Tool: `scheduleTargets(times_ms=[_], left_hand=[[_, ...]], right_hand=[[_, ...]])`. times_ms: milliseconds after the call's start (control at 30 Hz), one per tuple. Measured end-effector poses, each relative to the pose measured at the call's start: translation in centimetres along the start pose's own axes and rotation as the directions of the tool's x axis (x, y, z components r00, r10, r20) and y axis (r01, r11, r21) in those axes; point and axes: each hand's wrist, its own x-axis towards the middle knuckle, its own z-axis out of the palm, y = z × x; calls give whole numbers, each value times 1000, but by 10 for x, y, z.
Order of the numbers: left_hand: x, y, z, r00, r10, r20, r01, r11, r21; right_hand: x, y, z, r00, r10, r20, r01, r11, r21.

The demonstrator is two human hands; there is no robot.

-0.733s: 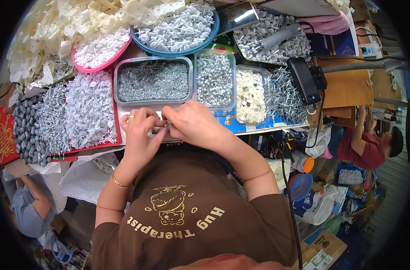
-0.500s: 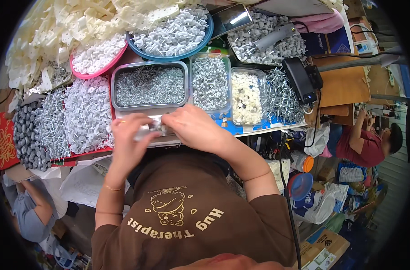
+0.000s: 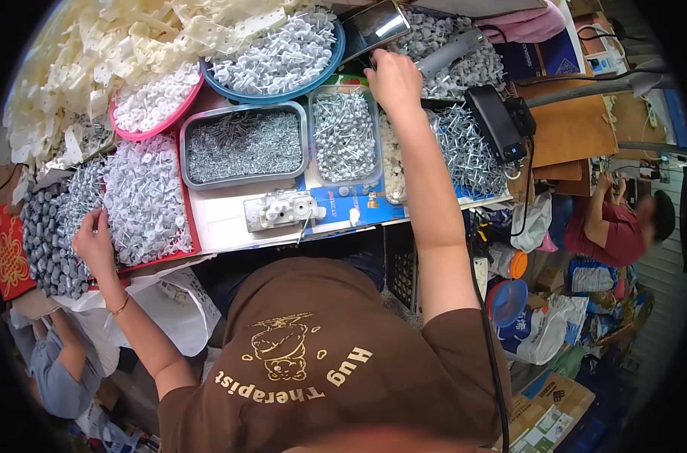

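My left hand (image 3: 96, 243) reaches to the left end of the table, fingertips bent together at the edge of a pile of silver screws (image 3: 84, 189) beside white plastic-headed screws (image 3: 143, 189). Whatever it pinches is hidden. My right hand (image 3: 396, 79) is stretched to the back, its fingers curled near the lower edge of a phone (image 3: 377, 32) and a dark tray of grey-white fasteners (image 3: 483, 69); what lies in them cannot be made out. In front of me, untouched, sits a small whitish block-shaped fitting (image 3: 279, 211) with round pieces on top and a thin pin sticking out.
Along the table stand a clear tub of small screws (image 3: 304, 151), a tub of longer screws (image 3: 345, 136), a blue basin (image 3: 275, 94) and a pink bowl (image 3: 158, 136). A black device (image 3: 494, 121) with a cable is at the right. Other people sit at both sides.
My hands were together over the fitting. They have parted: the left has gone to the screw piles at the left, the right up to the back. The fitting now lies uncovered.
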Motion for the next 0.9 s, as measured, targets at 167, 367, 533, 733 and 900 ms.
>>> scheduleTargets(times_ms=[167,367,533,733,900], left_hand=[[0,11,-13,998,-24,-54,23,999,-23],[13,16,-15,979,-76,187,111,977,-184],[-3,-16,3,986,-160,47,165,899,-407],[-12,23,-16,966,-224,-127,58,671,-739],[-35,114,-25,964,-179,197,252,369,-895]], right_hand=[[8,13,-11,998,57,34,-58,998,19],[7,32,-3,986,-97,-135,94,995,-27],[-4,26,-17,950,212,-229,-138,943,302],[-42,4,-55,977,185,-108,-36,640,767],[-119,-78,-102,926,-135,352,-243,500,831]])
